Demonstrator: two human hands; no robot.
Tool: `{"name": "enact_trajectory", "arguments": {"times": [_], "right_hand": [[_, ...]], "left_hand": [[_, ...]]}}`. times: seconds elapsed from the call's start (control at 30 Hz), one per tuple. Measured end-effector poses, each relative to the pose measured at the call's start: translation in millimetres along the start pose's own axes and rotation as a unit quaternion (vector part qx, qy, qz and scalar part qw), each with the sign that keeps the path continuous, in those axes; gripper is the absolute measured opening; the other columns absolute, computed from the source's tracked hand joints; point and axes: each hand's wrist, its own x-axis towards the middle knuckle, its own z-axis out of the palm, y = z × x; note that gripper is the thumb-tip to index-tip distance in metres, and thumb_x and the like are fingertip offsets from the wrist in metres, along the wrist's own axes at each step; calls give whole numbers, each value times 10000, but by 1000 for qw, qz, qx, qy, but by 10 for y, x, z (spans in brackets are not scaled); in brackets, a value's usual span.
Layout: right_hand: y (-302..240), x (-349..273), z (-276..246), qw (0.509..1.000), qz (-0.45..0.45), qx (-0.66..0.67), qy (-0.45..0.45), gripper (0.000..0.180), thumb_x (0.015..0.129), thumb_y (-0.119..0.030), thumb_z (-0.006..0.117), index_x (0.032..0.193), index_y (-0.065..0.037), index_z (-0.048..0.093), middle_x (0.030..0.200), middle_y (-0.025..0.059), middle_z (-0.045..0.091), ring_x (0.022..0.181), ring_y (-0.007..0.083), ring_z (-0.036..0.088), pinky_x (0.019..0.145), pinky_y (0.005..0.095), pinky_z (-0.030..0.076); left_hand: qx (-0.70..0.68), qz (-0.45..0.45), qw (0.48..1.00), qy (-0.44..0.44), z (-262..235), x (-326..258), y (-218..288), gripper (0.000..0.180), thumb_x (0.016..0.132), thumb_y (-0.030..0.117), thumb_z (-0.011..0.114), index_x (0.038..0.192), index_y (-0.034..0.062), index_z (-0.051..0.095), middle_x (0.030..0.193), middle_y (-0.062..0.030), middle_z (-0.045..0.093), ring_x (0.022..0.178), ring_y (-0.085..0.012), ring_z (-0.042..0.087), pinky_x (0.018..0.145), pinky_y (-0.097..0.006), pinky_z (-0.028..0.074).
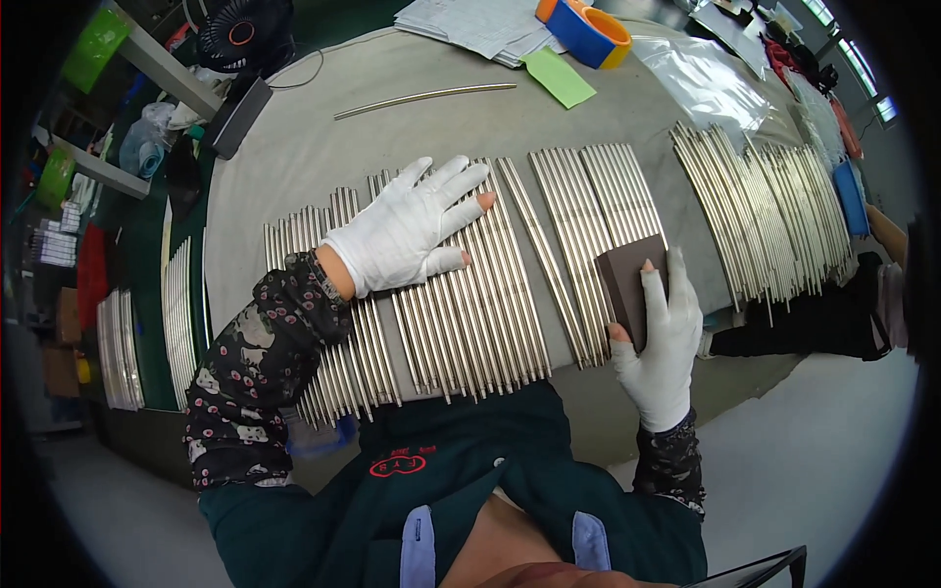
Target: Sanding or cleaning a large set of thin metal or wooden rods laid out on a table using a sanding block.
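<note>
Rows of shiny metal rods [480, 323] lie side by side across the table in front of me. My left hand [412, 225], in a white glove with some bare fingertips, rests flat on the rods with fingers spread. In my right hand [662, 333], gloved the same way, is a dark brown rectangular block [627, 284], held between thumb and fingers. The block sits over the right end of a group of rods [598, 211]. One rod [539, 255] lies slightly slanted between two groups.
A larger batch of rods [765, 216] lies at the right, near another person's arm [887, 235]. Farther back are a single rod [426, 98], a blue and orange tape dispenser [585, 31], green paper [559, 76], papers [475, 29] and a plastic bag [701, 83]. A fan [243, 34] stands far left.
</note>
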Motion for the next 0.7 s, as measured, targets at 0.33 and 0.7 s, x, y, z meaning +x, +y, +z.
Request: {"name": "enact_trajectory", "arguments": {"times": [0.33, 0.7], "right_hand": [[253, -68, -22, 993, 11, 11, 115, 650, 847, -394, 624, 1336, -11, 430, 1385, 289, 382, 1170, 437, 467, 969, 475, 386], [809, 145, 116, 860, 143, 466, 153, 766, 869, -482, 585, 1391, 44, 388, 1420, 165, 433, 1320, 257, 406, 1105, 357, 287]], "left_hand": [[47, 25, 998, 23, 65, 368, 83, 640, 898, 389, 510, 1403, 33, 342, 1474, -207, 311, 1355, -377, 323, 1101, -541, 247], [34, 21, 998, 40, 74, 534, 33, 657, 900, 405, 499, 1416, 34, 333, 1489, -186, 303, 1372, -350, 309, 1125, -508, 229]]}}
